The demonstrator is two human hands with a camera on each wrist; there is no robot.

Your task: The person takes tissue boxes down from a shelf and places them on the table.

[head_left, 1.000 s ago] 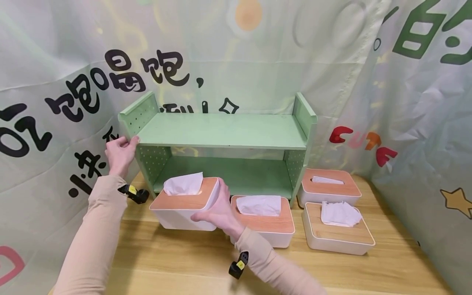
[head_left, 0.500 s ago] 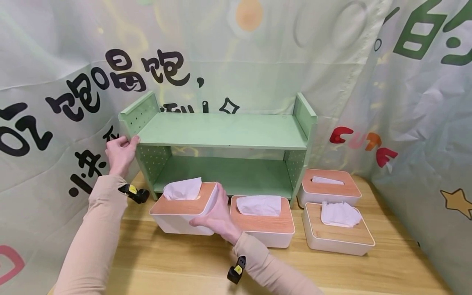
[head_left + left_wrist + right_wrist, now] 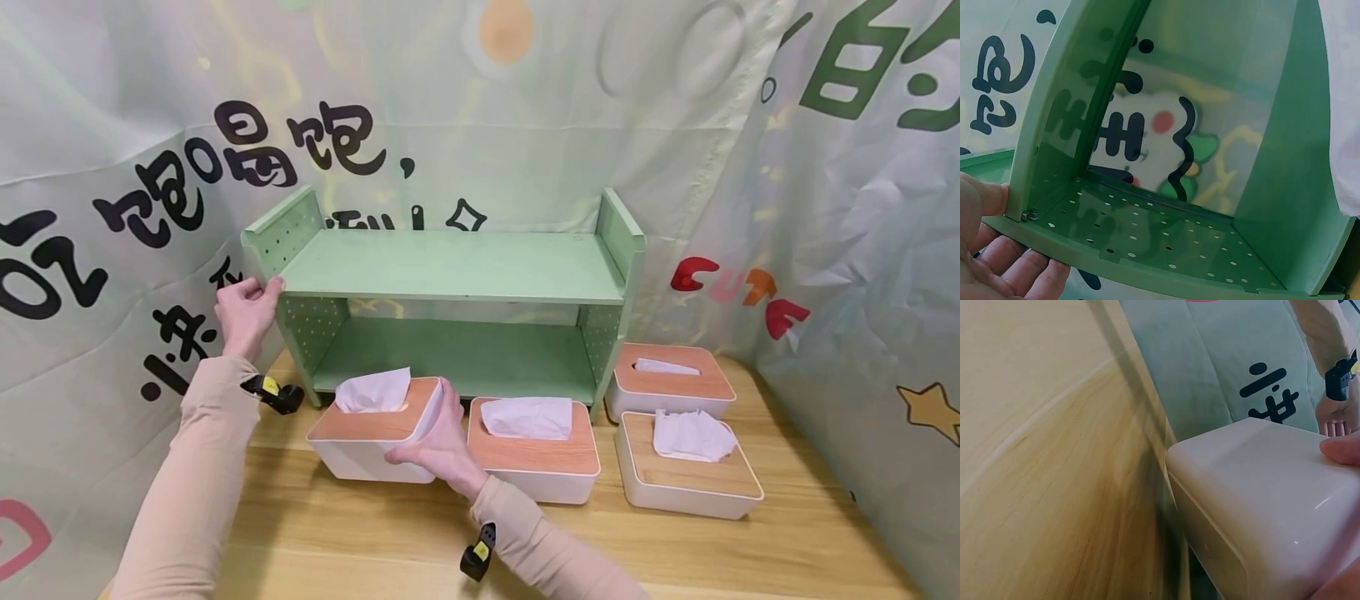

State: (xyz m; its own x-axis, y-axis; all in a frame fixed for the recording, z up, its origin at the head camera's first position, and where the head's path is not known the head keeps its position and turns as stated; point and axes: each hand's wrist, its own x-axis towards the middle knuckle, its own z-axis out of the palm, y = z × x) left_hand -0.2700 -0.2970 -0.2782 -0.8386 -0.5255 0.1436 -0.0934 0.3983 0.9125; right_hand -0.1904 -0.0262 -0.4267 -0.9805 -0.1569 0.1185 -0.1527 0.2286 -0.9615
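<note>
My left hand [image 3: 246, 315] grips the left side of a green two-tier shelf [image 3: 457, 265]. In the left wrist view its thumb presses the front edge of the upper board, and its fingers [image 3: 1025, 269] curl round the perforated side panel. With thumb and fingers spread across the right end, my right hand [image 3: 441, 442] holds a white tissue box [image 3: 371, 461] with a wood-look lid. A tissue [image 3: 373, 392] sticks out of that lid. The box sits in front of the shelf's lower left; whether its base touches the table cannot be told.
Another tissue box [image 3: 536, 454] stands just right of the held one. Two more, a rear tissue box [image 3: 675, 379] and a front tissue box [image 3: 686, 492], stand on the wooden table [image 3: 360, 550] at the right. Printed curtains [image 3: 480, 108] hang behind and at the sides.
My right hand and its tissue box have moved down and slightly towards the person. The left hand, the shelf and the other boxes have stayed put.
</note>
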